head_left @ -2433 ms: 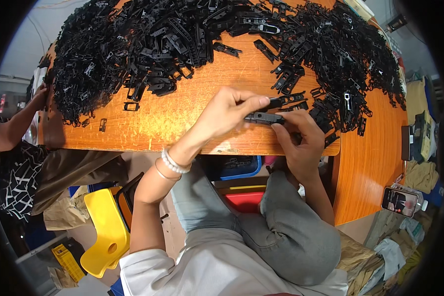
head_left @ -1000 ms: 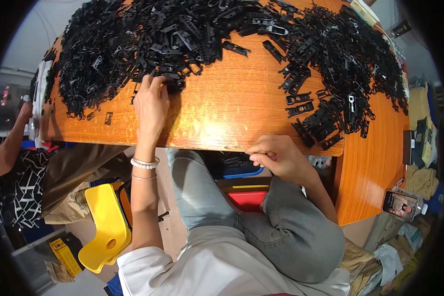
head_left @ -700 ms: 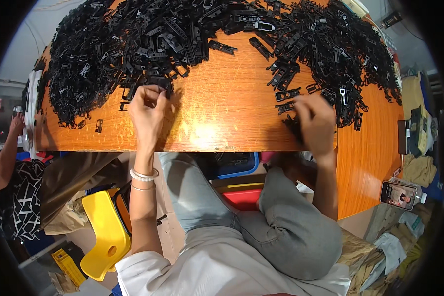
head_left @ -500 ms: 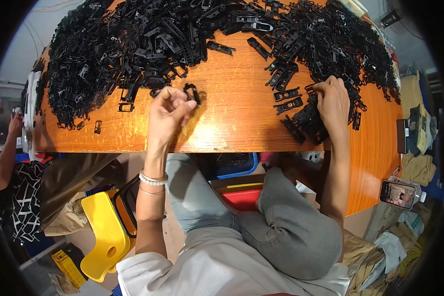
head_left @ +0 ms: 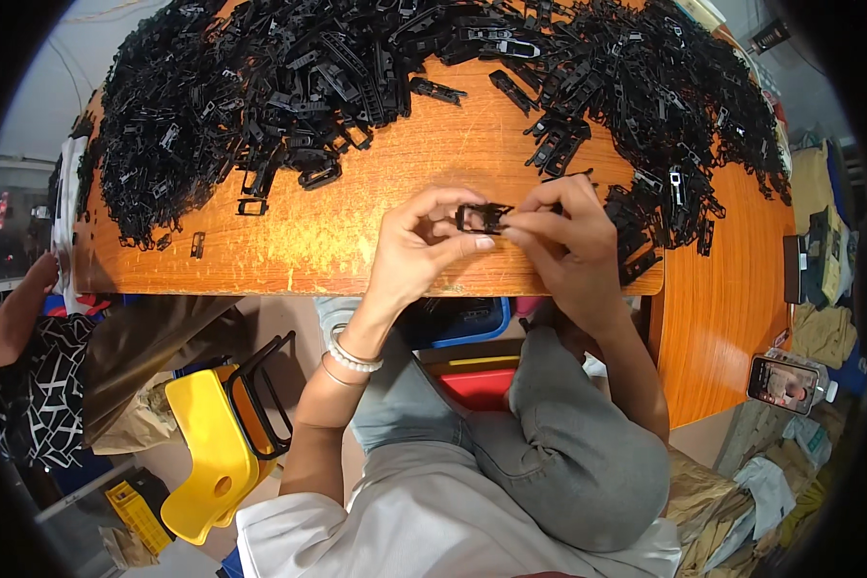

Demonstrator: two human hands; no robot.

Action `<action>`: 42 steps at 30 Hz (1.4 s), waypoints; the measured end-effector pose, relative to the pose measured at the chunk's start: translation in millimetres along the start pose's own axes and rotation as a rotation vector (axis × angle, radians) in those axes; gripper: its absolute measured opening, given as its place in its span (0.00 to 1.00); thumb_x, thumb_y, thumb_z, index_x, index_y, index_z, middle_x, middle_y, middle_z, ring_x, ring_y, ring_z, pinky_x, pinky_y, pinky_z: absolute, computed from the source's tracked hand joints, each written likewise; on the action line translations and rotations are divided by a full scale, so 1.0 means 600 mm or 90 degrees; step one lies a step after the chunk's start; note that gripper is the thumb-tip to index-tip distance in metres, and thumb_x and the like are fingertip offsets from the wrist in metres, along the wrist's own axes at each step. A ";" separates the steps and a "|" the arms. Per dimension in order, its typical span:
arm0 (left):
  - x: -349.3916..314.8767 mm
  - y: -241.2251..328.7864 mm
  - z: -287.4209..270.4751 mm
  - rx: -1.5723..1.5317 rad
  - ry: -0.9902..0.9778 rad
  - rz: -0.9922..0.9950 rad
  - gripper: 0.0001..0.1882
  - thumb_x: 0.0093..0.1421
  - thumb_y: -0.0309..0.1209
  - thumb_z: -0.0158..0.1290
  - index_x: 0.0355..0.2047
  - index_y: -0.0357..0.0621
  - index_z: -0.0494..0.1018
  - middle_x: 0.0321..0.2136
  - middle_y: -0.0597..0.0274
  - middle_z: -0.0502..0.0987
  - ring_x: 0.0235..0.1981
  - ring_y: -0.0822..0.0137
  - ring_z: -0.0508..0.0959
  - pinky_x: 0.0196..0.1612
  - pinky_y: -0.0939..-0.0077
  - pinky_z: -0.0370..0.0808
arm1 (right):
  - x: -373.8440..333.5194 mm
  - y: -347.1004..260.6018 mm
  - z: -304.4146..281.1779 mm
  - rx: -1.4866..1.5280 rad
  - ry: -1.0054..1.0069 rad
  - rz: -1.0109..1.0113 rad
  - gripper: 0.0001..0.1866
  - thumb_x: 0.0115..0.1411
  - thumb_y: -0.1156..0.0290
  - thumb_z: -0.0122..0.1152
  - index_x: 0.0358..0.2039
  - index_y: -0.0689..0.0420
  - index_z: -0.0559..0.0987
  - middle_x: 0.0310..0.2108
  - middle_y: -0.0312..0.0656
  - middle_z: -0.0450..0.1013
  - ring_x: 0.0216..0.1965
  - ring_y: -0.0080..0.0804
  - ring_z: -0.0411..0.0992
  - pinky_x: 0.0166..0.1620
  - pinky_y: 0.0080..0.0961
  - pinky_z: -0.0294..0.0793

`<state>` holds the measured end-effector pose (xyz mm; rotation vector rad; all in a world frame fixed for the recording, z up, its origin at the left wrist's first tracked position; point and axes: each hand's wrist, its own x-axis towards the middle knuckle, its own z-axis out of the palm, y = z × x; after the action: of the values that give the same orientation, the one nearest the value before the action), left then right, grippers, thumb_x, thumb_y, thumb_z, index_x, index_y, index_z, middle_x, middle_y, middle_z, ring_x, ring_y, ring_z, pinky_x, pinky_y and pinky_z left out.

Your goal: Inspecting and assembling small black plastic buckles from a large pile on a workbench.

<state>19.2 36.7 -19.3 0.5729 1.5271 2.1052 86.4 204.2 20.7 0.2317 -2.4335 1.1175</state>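
Over the table's front part, both my hands meet at a small black plastic frame (head_left: 471, 219) with an open rectangular middle. My left hand (head_left: 409, 249) grips its left end between thumb and fingers. At the frame's right end, my right hand (head_left: 576, 246) is closed in a pinch on a small black plastic part, mostly covered by the fingertips; whether it is separate from the frame I cannot tell. Similar black plastic parts lie in a large heap (head_left: 328, 82) at the far left and middle. Another heap (head_left: 660, 106) spreads at the right, reaching behind my right hand.
The wooden table (head_left: 308, 226) ends just in front of my lap. Below it stand a blue bin (head_left: 472, 332) and a red container (head_left: 482, 387). A yellow chair (head_left: 197, 433) is at the left, near another person's arm (head_left: 14, 323). A phone (head_left: 780, 382) hangs by the right edge.
My left hand has moved right with the black frame. My right hand has left the right-hand heap and come left to meet it, pinching at the frame's right end.
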 end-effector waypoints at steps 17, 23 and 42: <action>-0.007 0.018 0.025 0.092 -0.011 0.059 0.17 0.48 0.17 0.57 0.40 0.32 0.70 0.34 0.55 0.76 0.36 0.71 0.76 0.40 0.81 0.74 | -0.031 -0.003 0.009 0.007 0.028 -0.005 0.10 0.45 0.84 0.58 0.31 0.61 0.77 0.33 0.40 0.68 0.36 0.34 0.63 0.37 0.25 0.64; 0.003 0.007 0.012 -0.022 0.006 0.010 0.12 0.51 0.19 0.56 0.38 0.32 0.71 0.32 0.56 0.77 0.34 0.71 0.77 0.40 0.79 0.75 | -0.015 -0.010 0.002 -0.044 0.001 -0.074 0.11 0.46 0.83 0.58 0.33 0.61 0.76 0.39 0.43 0.70 0.45 0.40 0.65 0.44 0.28 0.66; 0.139 0.014 -0.025 0.359 -0.019 -0.020 0.06 0.55 0.24 0.50 0.31 0.33 0.67 0.21 0.60 0.72 0.17 0.75 0.68 0.22 0.83 0.67 | -0.038 0.027 -0.009 0.290 0.191 0.250 0.05 0.54 0.82 0.55 0.32 0.68 0.76 0.32 0.41 0.71 0.33 0.23 0.68 0.37 0.15 0.67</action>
<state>-57.7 72.9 -10.7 0.7575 2.1034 1.6193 102.8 218.2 2.3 -0.2732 -1.9802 1.7333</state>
